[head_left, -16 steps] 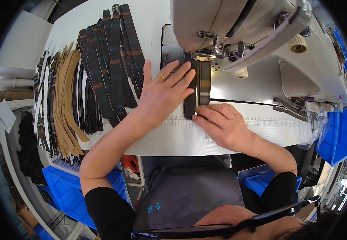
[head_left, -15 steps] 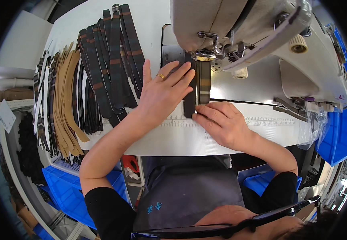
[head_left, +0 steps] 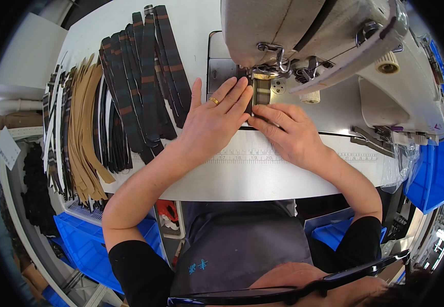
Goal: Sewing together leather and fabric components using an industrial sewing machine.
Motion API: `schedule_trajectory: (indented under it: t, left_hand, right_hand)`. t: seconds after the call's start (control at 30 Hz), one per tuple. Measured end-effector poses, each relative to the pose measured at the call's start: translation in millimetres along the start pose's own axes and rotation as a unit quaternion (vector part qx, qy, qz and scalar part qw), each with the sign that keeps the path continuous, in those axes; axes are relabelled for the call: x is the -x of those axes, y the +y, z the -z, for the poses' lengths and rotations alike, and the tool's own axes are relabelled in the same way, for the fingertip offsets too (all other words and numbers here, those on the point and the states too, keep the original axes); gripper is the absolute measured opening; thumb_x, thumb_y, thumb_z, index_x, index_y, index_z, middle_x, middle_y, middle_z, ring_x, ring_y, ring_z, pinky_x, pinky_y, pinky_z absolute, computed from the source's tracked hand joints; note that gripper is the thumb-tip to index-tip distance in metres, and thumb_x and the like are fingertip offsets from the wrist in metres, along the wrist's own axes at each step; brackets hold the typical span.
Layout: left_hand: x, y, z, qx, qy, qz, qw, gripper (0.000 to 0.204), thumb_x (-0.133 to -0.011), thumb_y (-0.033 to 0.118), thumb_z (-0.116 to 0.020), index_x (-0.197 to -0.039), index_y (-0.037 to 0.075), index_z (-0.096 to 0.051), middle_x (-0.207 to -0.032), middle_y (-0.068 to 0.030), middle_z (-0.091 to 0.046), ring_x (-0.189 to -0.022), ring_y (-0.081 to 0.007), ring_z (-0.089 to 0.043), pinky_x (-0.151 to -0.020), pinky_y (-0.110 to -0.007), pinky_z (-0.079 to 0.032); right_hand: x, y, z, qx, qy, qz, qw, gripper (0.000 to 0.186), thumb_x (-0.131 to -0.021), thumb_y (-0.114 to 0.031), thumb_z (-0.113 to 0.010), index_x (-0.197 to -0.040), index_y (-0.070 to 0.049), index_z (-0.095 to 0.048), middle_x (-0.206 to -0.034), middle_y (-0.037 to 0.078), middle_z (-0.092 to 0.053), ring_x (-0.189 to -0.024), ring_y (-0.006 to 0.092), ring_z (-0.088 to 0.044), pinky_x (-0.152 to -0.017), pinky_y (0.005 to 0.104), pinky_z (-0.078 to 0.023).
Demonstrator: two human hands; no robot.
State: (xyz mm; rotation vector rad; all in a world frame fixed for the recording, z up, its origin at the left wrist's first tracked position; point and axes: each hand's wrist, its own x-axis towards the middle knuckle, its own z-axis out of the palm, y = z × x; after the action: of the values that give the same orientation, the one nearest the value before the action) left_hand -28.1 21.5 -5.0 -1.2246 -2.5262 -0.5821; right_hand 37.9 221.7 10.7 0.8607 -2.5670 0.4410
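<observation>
A dark plaid fabric strip [head_left: 263, 97] lies under the needle area of a sewing machine [head_left: 270, 36], its far part hidden beneath the machine head. My left hand [head_left: 214, 116], a ring on one finger, rests flat with fingers stretched out, the tips on the dark cloth left of the needle. At the strip's near end is my right hand [head_left: 294, 134], with thumb and fingers closed together on the cloth's edge. Both hands nearly touch at the thumbs. The fingers cover much of the fabric between them.
On the left of the white table [head_left: 196, 181] lie dark plaid strips [head_left: 145, 87] and tan strips [head_left: 81, 133]. A printed ruler scale [head_left: 329, 157] runs along the near side. Blue bins [head_left: 86, 245] stand below the table, and a clear plastic bag [head_left: 401, 163] hangs at right.
Both hands have moved away from me, toward the needle, along with the fabric. Much less of the strip now shows in front of the machine.
</observation>
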Motion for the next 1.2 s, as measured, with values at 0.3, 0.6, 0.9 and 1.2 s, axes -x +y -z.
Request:
schedule_trajectory:
  t: [0.3,0.6,0.9,1.2]
  left_hand:
    - [-0.5,-3.8,6.8,-0.005,-0.005,-0.012,1.0,0.037,-0.084,0.021,-0.067,-0.118,0.007,-0.063,-0.121,-0.0008,-0.062,-0.118,-0.0165,-0.052,-0.106,-0.061,-0.019]
    - [-3.2,-4.2,7.3,-0.011,-0.038,-0.01,0.999,0.044,-0.086,0.027,-0.064,-0.124,0.007,-0.057,-0.134,-0.0013,-0.053,-0.125,-0.0175,-0.046,-0.104,-0.066,-0.023]
    - [-16.3,-23.0,37.0,0.085,-0.008,0.107,0.991,0.029,-0.089,0.014,-0.057,-0.117,0.011,-0.063,-0.118,-0.0066,-0.062,-0.122,-0.0232,-0.05,-0.107,-0.061,-0.017]
    - [-181.6,-147.3,-81.2,0.03,-0.004,0.301,0.953,0.057,-0.08,0.04,-0.059,-0.129,0.012,-0.054,-0.143,-0.0139,-0.043,-0.138,-0.0371,-0.03,-0.108,-0.063,-0.02]
  right_hand:
    - [-20.2,24.2,-1.3,-0.054,-0.001,0.007,0.999,0.034,-0.068,-0.004,-0.068,-0.102,-0.006,-0.069,-0.11,0.006,-0.062,-0.091,0.0253,-0.062,-0.075,0.0372,-0.052]
    - [-20.0,21.1,-12.7,0.039,0.058,-0.02,0.997,0.03,-0.069,-0.006,-0.068,-0.099,-0.003,-0.068,-0.104,0.006,-0.063,-0.089,0.0254,-0.062,-0.074,0.0369,-0.051]
    - [5.9,7.9,-0.9,0.038,0.025,-0.066,0.997,0.031,-0.073,-0.006,-0.066,-0.103,-0.002,-0.066,-0.106,0.006,-0.063,-0.093,0.0239,-0.059,-0.077,0.0354,-0.048]
    - [2.7,7.4,1.7,-0.022,0.046,-0.034,0.998,0.032,-0.072,-0.001,-0.067,-0.104,-0.003,-0.066,-0.11,0.007,-0.063,-0.096,0.0261,-0.059,-0.079,0.0376,-0.05]
